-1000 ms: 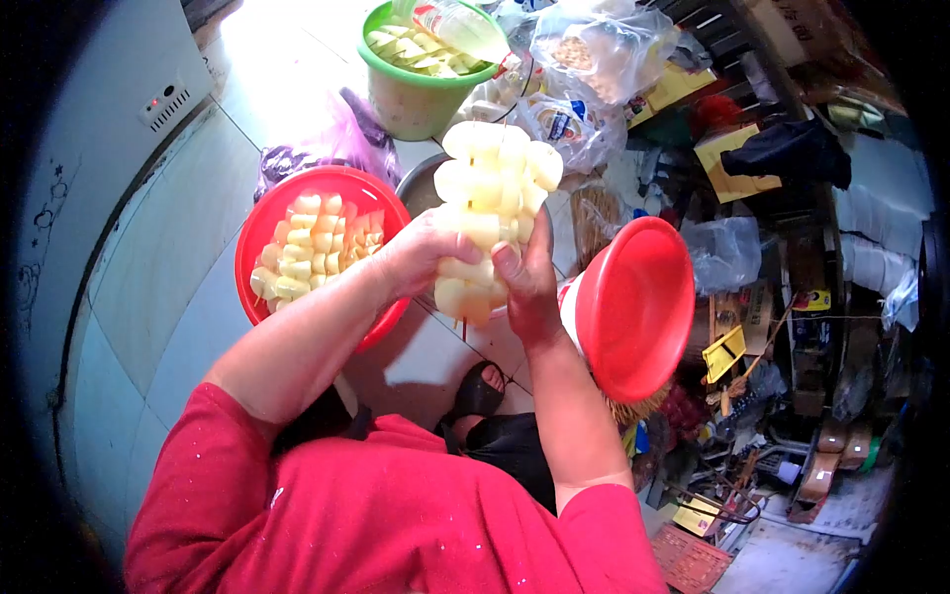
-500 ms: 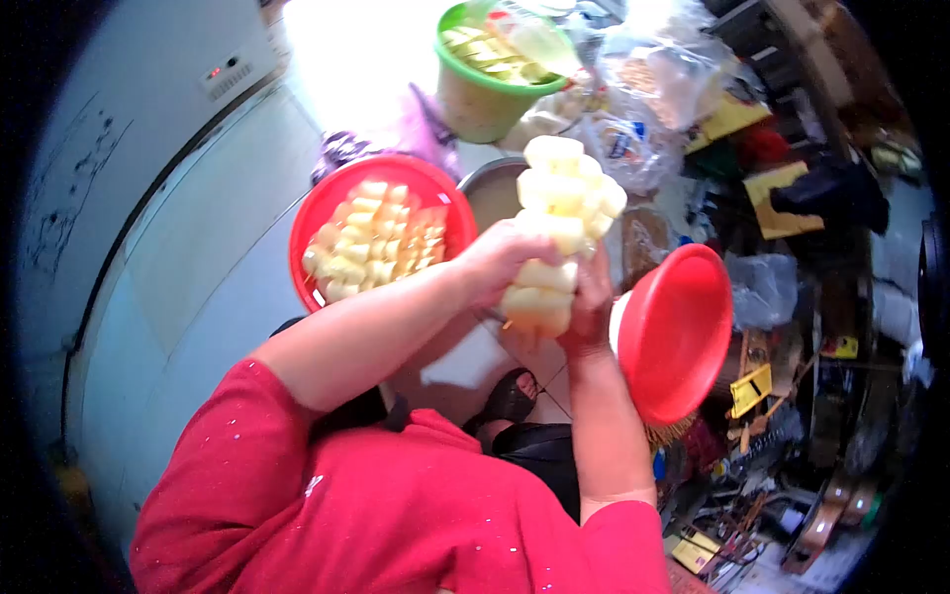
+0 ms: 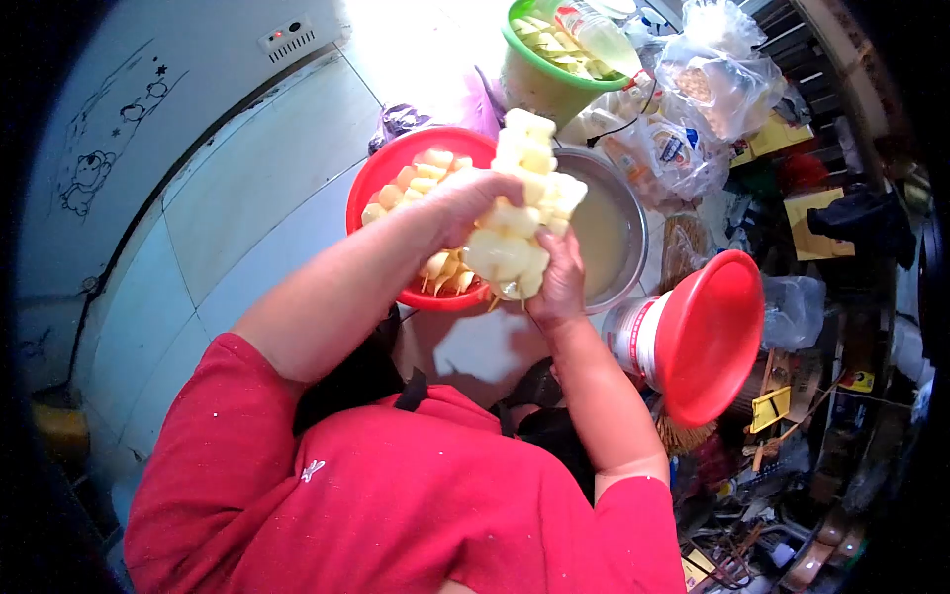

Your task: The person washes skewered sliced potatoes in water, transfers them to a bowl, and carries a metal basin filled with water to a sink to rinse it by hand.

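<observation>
My left hand (image 3: 467, 203) and my right hand (image 3: 562, 282) are both closed around a bunch of skewers (image 3: 505, 252), pale yellow chunks threaded on thin sticks. The left grips from the upper left side, the right from the lower right. Stick ends poke out at the bottom of the bunch. It is held above the gap between a red basin (image 3: 394, 150) and a metal basin (image 3: 642, 233). More skewers of the same kind (image 3: 445, 272) lie in the red basin, partly hidden by my left forearm. Cloudy liquid fills the metal one.
A green bucket (image 3: 539, 91) with pale pieces and a plastic bottle stands at the back. Plastic bags (image 3: 683, 139) lie beside it. To the right, a tilted red basin (image 3: 714, 337) leans against a white bucket (image 3: 633, 332). Clutter lines the right side.
The bunch of skewers has moved left relative to the basins, toward the red basin, still in both hands. More of the metal basin shows. The camera view has shifted slightly.
</observation>
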Motion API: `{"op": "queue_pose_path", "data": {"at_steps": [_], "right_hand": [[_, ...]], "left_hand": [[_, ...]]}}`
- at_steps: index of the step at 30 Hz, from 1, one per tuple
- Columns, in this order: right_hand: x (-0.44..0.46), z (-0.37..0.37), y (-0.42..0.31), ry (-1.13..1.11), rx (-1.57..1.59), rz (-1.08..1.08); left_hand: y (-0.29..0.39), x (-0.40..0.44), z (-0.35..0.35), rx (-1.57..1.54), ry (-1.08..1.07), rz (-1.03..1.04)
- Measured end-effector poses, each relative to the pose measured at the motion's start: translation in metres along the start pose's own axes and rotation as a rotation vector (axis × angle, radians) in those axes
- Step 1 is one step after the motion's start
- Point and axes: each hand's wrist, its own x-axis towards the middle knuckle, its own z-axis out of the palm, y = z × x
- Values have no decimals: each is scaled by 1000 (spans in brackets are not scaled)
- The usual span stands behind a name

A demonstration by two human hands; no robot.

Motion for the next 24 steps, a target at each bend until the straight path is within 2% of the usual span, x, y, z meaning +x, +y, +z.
{"op": "queue_pose_path", "data": {"at_steps": [3, 6, 8, 10, 12, 15, 16, 18, 24], "right_hand": [[6, 5, 25, -69, 3, 47], [13, 4, 53, -122, -82, 48], [18, 2, 71, -149, -214, 44], [22, 2, 78, -136, -236, 70], [28, 1, 82, -79, -351, 115], [32, -1, 83, -80, -448, 133], [32, 1, 84, -79, -446, 131], [32, 3, 84, -53, -426, 178], [37, 3, 87, -21, -511, 194]], "left_hand": [[-4, 1, -32, 16, -20, -6], [-21, 33, -72, 148, 50, 10], [-21, 38, -84, 465, 227, -30], [-17, 33, -84, 506, 273, 0], [-16, 43, -89, 737, 352, -58], [-8, 32, -82, 860, 398, -75], [-11, 31, -84, 862, 398, -74], [-18, 32, -94, 850, 408, 62], [-31, 42, -101, 657, 398, 78]]}}
